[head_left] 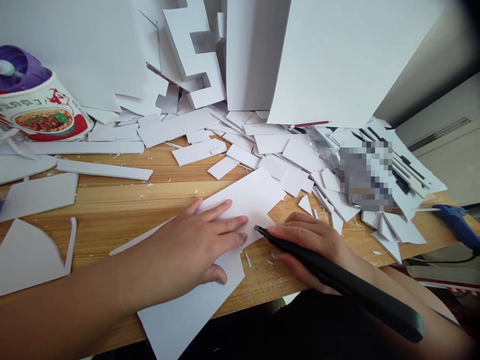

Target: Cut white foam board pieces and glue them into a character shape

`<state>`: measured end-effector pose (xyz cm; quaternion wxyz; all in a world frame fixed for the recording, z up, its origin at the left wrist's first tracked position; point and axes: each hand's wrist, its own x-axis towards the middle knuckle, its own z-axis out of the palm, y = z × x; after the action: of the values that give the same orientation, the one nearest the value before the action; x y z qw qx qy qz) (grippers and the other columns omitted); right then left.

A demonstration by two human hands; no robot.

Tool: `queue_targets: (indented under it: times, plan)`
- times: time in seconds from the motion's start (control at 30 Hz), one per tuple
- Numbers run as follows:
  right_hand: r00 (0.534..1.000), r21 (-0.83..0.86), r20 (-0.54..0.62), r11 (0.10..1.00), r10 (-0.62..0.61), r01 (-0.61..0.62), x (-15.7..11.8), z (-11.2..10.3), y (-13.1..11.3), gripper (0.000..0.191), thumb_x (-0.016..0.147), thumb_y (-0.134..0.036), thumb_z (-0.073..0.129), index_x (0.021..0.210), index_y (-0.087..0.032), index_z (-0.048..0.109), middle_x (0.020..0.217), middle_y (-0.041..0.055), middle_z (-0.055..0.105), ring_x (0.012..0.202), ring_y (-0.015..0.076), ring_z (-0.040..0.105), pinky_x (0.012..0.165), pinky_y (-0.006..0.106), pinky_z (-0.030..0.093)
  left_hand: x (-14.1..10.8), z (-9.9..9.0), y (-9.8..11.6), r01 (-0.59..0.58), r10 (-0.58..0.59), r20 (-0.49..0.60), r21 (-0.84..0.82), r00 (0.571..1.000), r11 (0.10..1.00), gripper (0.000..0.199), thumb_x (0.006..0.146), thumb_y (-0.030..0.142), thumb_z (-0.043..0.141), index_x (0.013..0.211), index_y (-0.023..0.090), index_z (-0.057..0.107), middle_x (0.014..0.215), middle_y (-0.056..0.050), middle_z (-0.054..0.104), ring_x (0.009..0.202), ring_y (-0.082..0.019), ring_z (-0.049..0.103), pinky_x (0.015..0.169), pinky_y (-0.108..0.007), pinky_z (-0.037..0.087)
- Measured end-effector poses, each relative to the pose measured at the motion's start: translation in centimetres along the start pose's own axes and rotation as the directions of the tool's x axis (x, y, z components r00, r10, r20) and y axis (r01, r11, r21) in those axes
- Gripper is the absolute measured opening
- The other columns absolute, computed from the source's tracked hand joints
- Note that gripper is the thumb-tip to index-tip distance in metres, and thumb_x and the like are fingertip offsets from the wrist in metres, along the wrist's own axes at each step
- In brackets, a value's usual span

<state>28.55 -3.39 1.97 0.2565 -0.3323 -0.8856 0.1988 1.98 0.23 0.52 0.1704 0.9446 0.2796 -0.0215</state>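
My left hand (204,237) lies flat with its fingers spread, pressing on a white foam board piece (245,197) on the table. My right hand (313,245) is closed around a black utility knife (345,285). Its blade tip is at the board's right part, just beyond my left fingertips, and the handle points back toward my right forearm. Another stretch of white board (191,305) shows under my left palm and juts past the table's front edge. Whether it joins the upper piece is hidden by my hand.
White offcuts (270,142) lie heaped across the back of the wooden table (123,190). Large white boards (337,60) stand behind. An instant-noodle tub (48,110) holding a purple item is at left. A blue glue gun (455,222) lies at the right edge; a red pencil (309,124) lies behind.
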Motion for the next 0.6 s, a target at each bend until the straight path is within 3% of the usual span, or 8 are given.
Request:
queue_targets:
  times: [0.17,0.4,0.6]
  plan:
    - [1.000,0.010,-0.003,1.000,-0.028,0.028,-0.2,0.0,-0.2,0.050,0.082,-0.007,0.056,0.129,-0.019,0.049,0.089,0.0082,0.069,0.077,0.0194,0.061,0.067,0.032,0.052,0.3,-0.7,0.2,0.058,-0.053,0.079,-0.052,0.995,0.997,0.065,0.077,0.046,0.073,0.136,0.040,0.048,0.151,0.000,0.041,0.145,-0.035,0.019,0.111,-0.065,0.014]
    - [0.999,-0.002,-0.017,1.000,-0.031,0.031,-0.5,-0.1,-0.7,0.051,0.082,-0.007,0.054,0.131,-0.020,0.048,0.088,0.0084,0.069,0.077,0.0195,0.062,0.066,0.031,0.053,0.4,-0.8,0.2,0.066,-0.059,0.086,-0.073,0.994,0.995,0.061,0.079,0.047,0.071,0.135,0.040,0.049,0.151,0.000,0.042,0.145,-0.034,0.019,0.112,-0.065,0.011]
    - [0.999,-0.039,-0.029,0.999,-0.016,0.015,-1.2,0.0,-0.9,0.049,0.083,-0.009,0.055,0.130,-0.020,0.049,0.086,0.0089,0.069,0.075,0.0205,0.062,0.064,0.033,0.053,0.5,-1.2,0.2,0.058,-0.054,0.113,-0.028,0.992,0.998,0.061,0.077,0.047,0.072,0.134,0.041,0.050,0.151,0.000,0.042,0.145,-0.034,0.021,0.110,-0.061,0.020]
